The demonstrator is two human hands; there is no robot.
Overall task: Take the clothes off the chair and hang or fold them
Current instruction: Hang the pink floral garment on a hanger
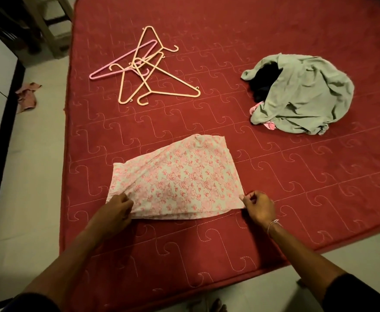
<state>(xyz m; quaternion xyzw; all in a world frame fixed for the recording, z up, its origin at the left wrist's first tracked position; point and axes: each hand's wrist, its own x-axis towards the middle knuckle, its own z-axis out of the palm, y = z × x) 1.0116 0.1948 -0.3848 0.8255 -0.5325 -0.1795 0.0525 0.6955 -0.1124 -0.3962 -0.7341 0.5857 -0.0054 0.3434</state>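
Your left hand (117, 208) and right hand (259, 207) each pinch a near corner of the pink floral garment (177, 180), which lies folded on the red mattress (297, 176), stretching away beyond your fingertips.

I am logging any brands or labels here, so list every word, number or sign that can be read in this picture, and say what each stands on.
None: no readable text anywhere.
White cloth with pink floral print, gripped by both hands: pattern only, no label showing.
Red quilted mattress: stitched curls, no letters.
Pink and cream plastic hangers: no marks visible.
Crumpled grey-green garment: no tag showing.
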